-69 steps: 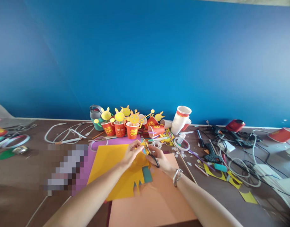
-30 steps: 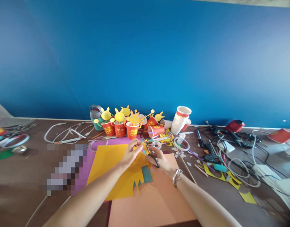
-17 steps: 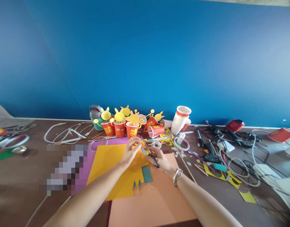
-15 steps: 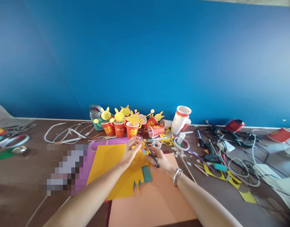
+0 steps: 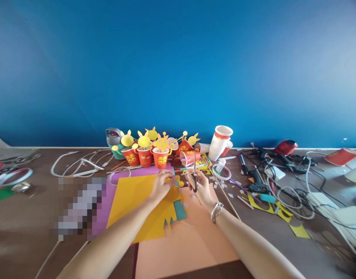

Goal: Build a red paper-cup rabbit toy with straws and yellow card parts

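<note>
My right hand [image 5: 203, 190], a silver bracelet at its wrist, grips black-handled scissors [image 5: 195, 184] with the blades pointing up and away. To its left, my left hand [image 5: 162, 184] has its fingers pinched together above the yellow card sheet [image 5: 137, 205]; whatever lies between the fingertips is too small to make out. Small round yellow-orange paper pieces [image 5: 181, 183] show just beside those fingertips. Under the right hand lies a peach paper sheet [image 5: 189, 248], and a teal paper piece [image 5: 180, 209] peeks out by the yellow sheet's cut edge.
Red paper cups [image 5: 160, 158] with yellow animal-face cutouts stand along the blue wall. A white cup stack [image 5: 220, 145], a tape ring [image 5: 222, 172] and paper scraps lie behind. Glue guns [image 5: 257, 182] and tangled cables occupy the right; a white cable [image 5: 87, 164] lies left.
The scissors have swung upright and moved right, away from my left hand. The gap between my hands has widened, and the view has shifted slightly.
</note>
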`<control>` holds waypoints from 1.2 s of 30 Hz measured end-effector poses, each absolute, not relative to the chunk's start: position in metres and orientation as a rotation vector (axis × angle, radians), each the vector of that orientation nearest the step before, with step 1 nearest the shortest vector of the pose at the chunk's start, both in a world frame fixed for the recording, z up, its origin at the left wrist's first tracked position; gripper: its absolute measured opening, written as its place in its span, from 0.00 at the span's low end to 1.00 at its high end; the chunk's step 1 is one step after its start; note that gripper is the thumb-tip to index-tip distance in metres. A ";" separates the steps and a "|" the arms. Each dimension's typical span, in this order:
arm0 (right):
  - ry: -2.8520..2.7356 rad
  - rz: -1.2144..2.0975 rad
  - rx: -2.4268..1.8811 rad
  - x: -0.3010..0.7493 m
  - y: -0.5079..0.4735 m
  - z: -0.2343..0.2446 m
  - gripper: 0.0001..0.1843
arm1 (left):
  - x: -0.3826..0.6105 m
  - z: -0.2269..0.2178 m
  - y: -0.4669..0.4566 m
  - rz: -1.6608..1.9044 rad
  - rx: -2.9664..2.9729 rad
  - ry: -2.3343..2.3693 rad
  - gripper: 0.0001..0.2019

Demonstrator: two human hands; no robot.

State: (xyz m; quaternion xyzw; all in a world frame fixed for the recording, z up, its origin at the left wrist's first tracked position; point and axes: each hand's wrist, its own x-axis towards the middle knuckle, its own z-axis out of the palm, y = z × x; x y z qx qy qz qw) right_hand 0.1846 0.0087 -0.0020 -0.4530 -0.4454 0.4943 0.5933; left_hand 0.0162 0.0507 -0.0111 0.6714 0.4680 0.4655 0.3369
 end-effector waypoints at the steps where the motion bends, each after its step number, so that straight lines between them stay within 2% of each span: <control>1: -1.045 1.136 -1.064 0.185 0.009 -0.002 0.17 | 0.016 -0.013 0.050 1.179 1.825 1.243 0.13; 6: -1.234 1.270 -1.224 0.192 0.012 0.000 0.19 | 0.016 -0.021 0.049 0.961 2.166 1.289 0.09; 8: -1.368 1.222 -1.396 0.197 0.014 0.003 0.22 | 0.015 -0.025 0.050 0.959 2.203 1.283 0.08; 12: -1.764 0.727 -1.756 0.208 0.017 0.016 0.32 | 0.014 -0.030 0.053 1.019 2.150 1.276 0.11; 14: -1.870 0.515 -1.876 0.212 0.018 0.024 0.33 | 0.015 -0.030 0.053 1.044 2.091 1.267 0.15; 22: -2.142 0.356 -2.046 0.227 0.010 0.047 0.17 | 0.012 -0.026 0.054 1.075 1.926 1.215 0.20; 28: -2.102 0.285 -1.949 0.229 0.006 0.058 0.10 | 0.008 -0.025 0.065 1.084 1.733 1.216 0.17; 34: -1.937 0.720 -1.591 0.204 0.002 0.040 0.02 | 0.004 -0.009 0.063 1.096 1.658 1.238 0.15; 36: -1.894 0.789 -1.572 0.190 -0.001 0.027 0.04 | 0.006 -0.006 0.060 1.119 1.623 1.255 0.14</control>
